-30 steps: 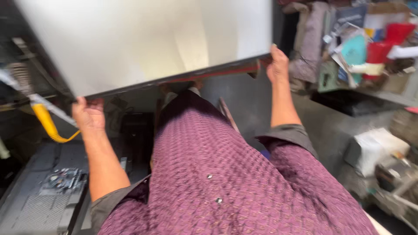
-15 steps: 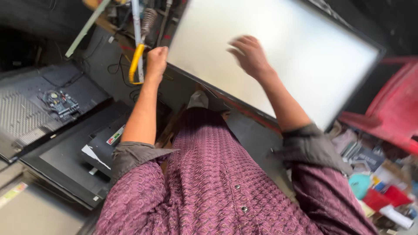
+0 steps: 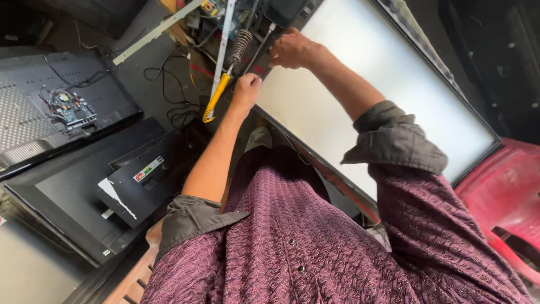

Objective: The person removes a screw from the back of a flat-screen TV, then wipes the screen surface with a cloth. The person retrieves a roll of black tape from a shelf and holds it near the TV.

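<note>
Panel: the large white flat rectangular screen panel in a thin dark frame (image 3: pixel 365 95) is seen lying slantwise from the far centre to the right, its near long edge just above the lap of the person in the purple knitted shirt (image 3: pixel 315 247).
Left hand: the left hand (image 3: pixel 246 90) is closed on the panel's far-left corner, fingers curled over the edge; the forearm is stretched almost straight away from the body, elbow low and sleeve rolled.
Right hand: the right hand (image 3: pixel 292 49) is held at the panel's far short edge, knuckles up and fingers curled under. Whether the edge is gripped or only touched cannot be told.
Right arm: it is bent at the elbow and laid across the white face of the panel.
Risk, panel: both hands are placed at one end only, so the long right end is judged unsupported by them; a slip or a twist could flex or crack the sheet.
Risk, iron: a yellow-handled soldering iron in a coiled wire stand (image 3: pixel 225 79) is found just left of the left hand; knuckles or the panel corner could knock it.
Risk, clutter: black cables (image 3: pixel 169 101) and an opened dark television back with an exposed circuit board (image 3: pixel 67 107) lie to the left, where a swung corner could snag.
Risk, chair: a red plastic chair (image 3: pixel 506 191) stands touching or just beside the panel's right end.
</note>
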`<state>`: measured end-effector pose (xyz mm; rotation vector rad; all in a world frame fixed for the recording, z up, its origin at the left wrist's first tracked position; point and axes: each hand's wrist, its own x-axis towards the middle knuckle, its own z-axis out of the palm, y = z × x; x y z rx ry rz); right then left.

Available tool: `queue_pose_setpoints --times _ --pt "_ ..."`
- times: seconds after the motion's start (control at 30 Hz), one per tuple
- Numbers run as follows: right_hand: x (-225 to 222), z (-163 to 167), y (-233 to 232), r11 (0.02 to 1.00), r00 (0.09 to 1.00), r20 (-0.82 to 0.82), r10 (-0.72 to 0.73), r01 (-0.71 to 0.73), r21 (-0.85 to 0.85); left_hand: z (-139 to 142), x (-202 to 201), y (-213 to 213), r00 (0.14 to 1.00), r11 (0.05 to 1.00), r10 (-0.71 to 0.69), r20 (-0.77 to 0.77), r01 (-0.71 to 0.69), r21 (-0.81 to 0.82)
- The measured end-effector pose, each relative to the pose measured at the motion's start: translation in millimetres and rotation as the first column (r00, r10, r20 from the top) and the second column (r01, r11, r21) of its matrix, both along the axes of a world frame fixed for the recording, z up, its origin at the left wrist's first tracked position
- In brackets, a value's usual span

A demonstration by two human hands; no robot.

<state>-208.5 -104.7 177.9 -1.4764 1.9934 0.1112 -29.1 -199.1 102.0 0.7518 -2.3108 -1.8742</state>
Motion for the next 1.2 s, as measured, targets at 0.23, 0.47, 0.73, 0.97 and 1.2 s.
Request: queue_pose_setpoints --times 0.23,0.47,0.73,0.97,1.2 --pt "-3.8 -21.3 3.8 0.99 0.997 0.081 0.004 0.007 -0.141 -11.5 1.5 -0.6 1.0 0.998 0.019 0.003 -0.019 -0.06" --pt "-26.7 -21.2 6.6 0.998 0.991 0.121 -0.061 0.062 -0.01 -13.9 -9.7 -8.6 0.998 0.999 -0.043 -0.039 0.042 -0.023" --pt "-79.9 -14.0 26.4 0.994 0.996 0.003 -0.092 0.091 0.053 -23.6 -52.1 10.6 0.993 0.995 0.01 0.119 0.002 -0.098" --pt "-85.4 -36.6 27.5 0.997 0.999 0.021 -0.025 0.027 -0.079 -43.3 -44.6 21.0 0.999 0.922 0.022 -0.047 -0.038 -0.385" --pt "-93.1 -37.1 50.6 0.923 0.99 0.133 -0.043 0.091 -0.374 -35.5 -38.0 16.3 0.998 0.943 -0.029 0.052 0.044 -0.329"
